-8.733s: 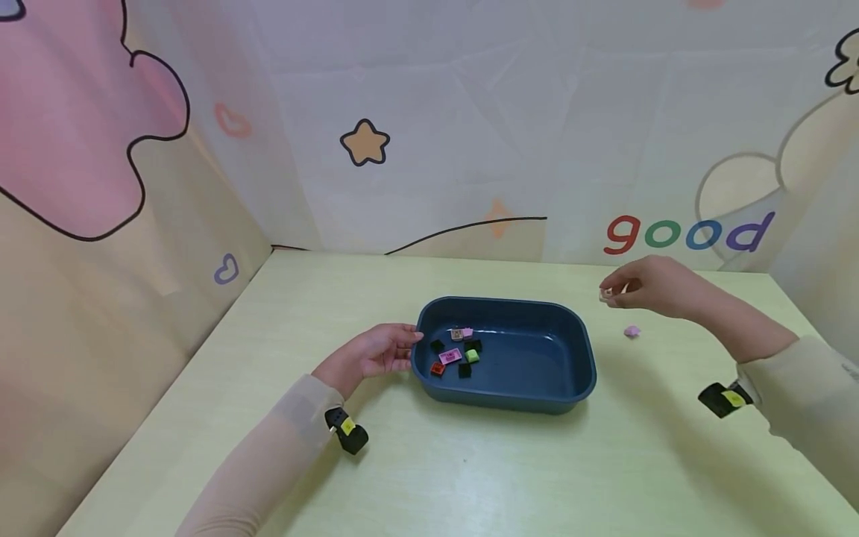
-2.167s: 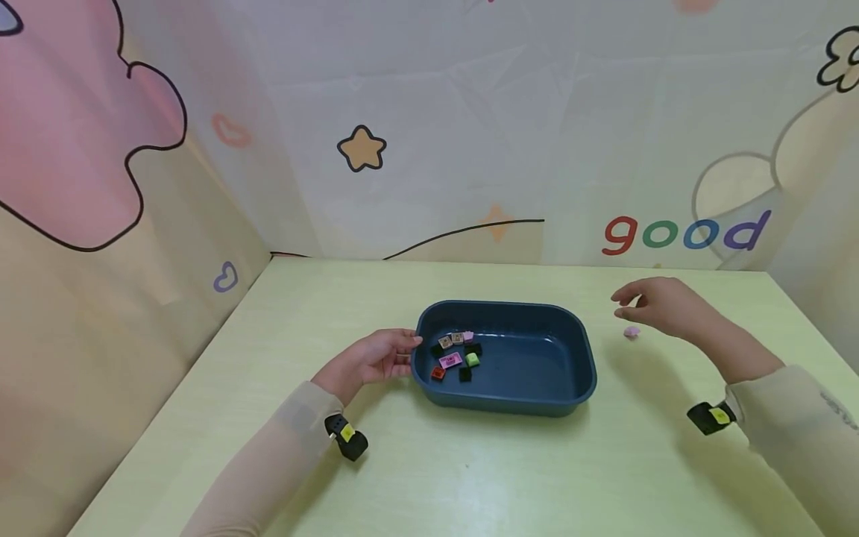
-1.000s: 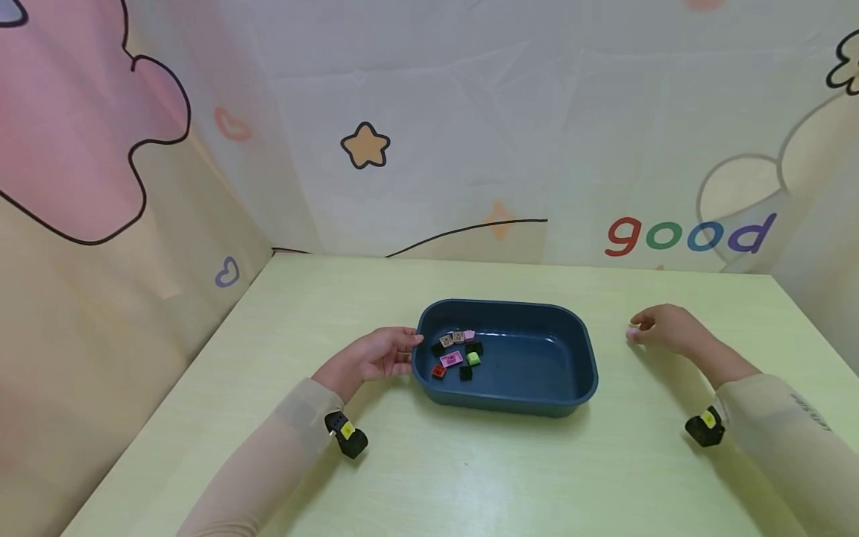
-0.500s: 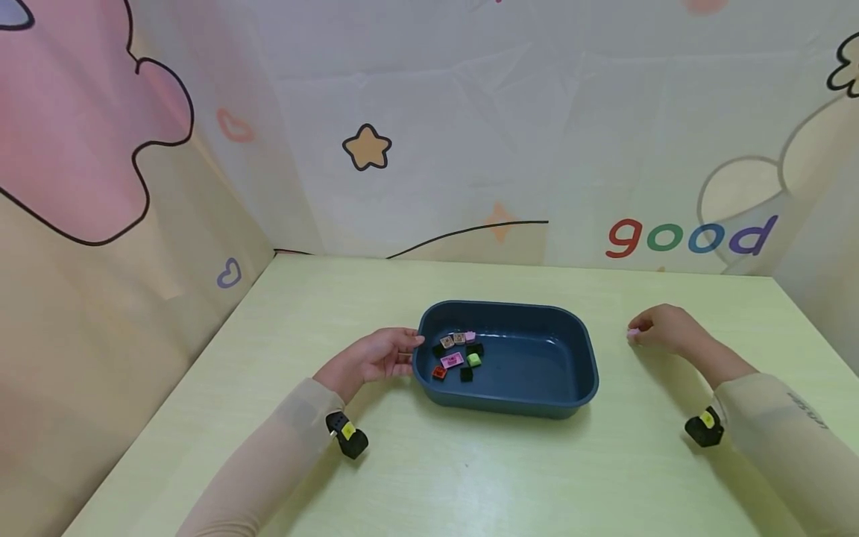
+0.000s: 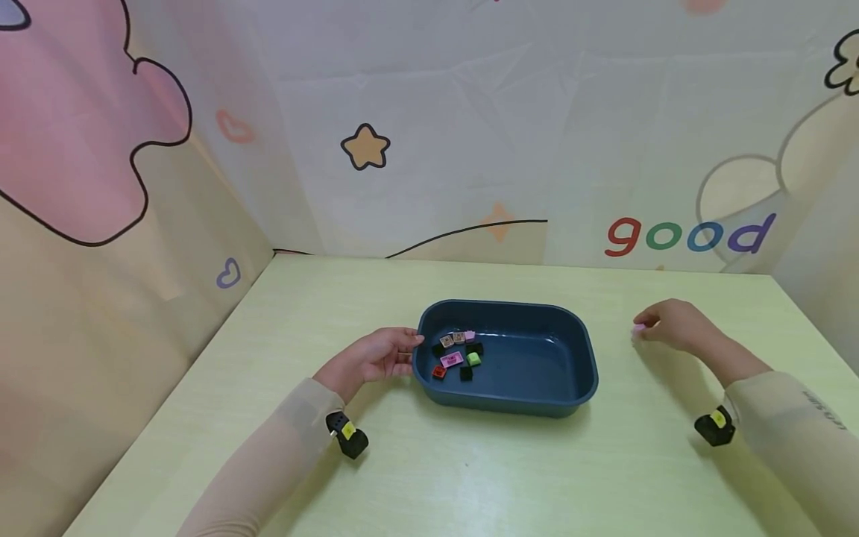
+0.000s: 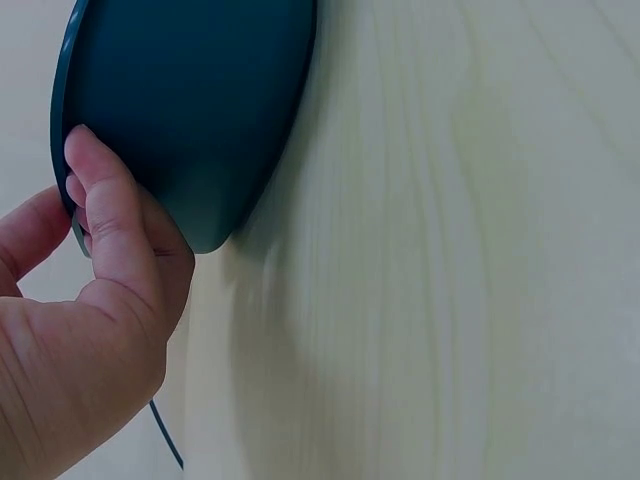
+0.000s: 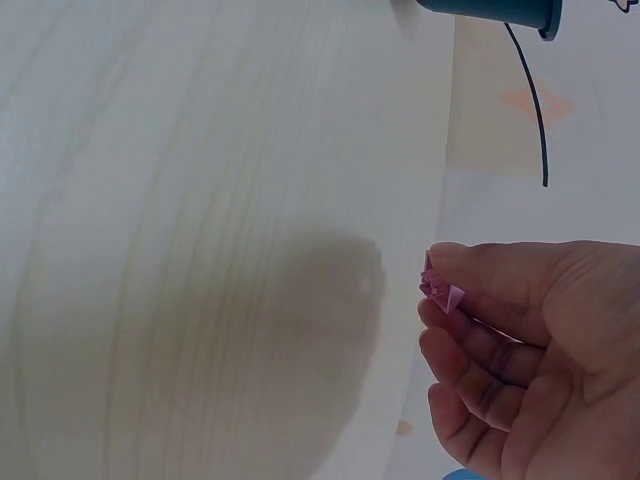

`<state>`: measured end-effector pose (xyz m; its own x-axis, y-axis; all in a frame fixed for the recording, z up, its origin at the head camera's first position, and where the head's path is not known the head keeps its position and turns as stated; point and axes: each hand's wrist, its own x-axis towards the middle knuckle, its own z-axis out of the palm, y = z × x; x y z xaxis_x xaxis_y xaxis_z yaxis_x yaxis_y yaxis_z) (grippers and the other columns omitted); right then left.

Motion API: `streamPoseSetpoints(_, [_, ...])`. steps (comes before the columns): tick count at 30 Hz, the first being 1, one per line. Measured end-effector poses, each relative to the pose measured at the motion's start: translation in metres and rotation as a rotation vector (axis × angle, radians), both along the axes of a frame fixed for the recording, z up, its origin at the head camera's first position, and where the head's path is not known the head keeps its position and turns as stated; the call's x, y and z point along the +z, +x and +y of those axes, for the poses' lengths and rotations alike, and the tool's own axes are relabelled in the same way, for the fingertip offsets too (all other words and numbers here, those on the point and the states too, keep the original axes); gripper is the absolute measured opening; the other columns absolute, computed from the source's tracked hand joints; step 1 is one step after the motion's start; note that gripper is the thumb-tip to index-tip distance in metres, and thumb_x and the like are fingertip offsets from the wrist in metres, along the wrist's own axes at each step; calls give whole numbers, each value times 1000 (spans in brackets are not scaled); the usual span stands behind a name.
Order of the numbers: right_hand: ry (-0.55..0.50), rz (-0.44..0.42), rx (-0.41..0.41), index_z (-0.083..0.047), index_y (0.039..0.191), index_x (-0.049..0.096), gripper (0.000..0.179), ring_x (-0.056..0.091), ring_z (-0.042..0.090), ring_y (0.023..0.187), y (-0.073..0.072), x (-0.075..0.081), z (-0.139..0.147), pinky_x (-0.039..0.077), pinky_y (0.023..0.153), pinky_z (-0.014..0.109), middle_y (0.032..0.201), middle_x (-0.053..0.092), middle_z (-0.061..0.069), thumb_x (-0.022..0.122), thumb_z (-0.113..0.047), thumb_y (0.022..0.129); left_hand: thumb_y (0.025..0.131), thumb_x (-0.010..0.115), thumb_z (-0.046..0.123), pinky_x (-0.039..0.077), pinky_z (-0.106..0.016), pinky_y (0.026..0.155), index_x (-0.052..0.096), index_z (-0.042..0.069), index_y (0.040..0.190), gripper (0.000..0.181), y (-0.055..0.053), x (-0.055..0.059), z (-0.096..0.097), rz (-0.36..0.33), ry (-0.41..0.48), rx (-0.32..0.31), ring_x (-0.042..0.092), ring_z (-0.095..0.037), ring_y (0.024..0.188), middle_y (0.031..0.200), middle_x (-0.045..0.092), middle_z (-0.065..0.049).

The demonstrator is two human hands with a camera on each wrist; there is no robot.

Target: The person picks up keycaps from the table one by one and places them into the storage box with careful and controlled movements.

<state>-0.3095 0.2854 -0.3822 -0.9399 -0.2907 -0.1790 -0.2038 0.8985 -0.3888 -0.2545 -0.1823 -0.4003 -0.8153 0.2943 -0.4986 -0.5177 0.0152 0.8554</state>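
A dark blue rectangular tub stands mid-table, and my left hand grips its left rim between thumb and fingers. In the left wrist view the thumb and fingers lie on either side of the tub's rim. To the right of the tub, my right hand pinches a small pink toy brick between thumb and index finger. Much of that brick is covered by the fingertips in the head view. Inside the tub, at its left end, lie a pink brick, a green brick, a red brick and several others.
The pale wooden table runs back to a printed cloth backdrop. Cloth also hangs along the left side. Each wrist carries a black camera, the left camera and the right camera.
A beige brick that my right hand held earlier now lies in the tub. That hand has since taken the pink brick off the table and lifted it slightly. The left hand stays put.
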Motion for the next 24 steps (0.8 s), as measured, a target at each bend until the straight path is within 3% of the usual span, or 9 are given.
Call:
streamPoseSetpoints(7, [11,10,14,16,119,64,35,63,44,98,8,6,2,56,93,60,116,66,36,67,-8,94,108,48,15,58,-16,61,53,3,126,23,1,0,1,1,1,-7,62,-7,67,78,66,4])
streamPoseSetpoints(17, [-12,43,25,16,118,65,35,64,36,90,22,27,0,58,85,56,108,69,32,67,-11,96,108,47,15,58,-16,59,51,3,128,24,-1,1,0,-2,8,-14,61,-7,65,78,66,3])
streamPoseSetpoints(24, [-4,63,61,13,117,67,33,63,27,85,31,38,-7,59,74,44,103,72,25,69,-13,96,108,49,15,58,-16,59,51,4,127,22,-1,1,1,-11,4,-4,61,-8,67,79,66,3])
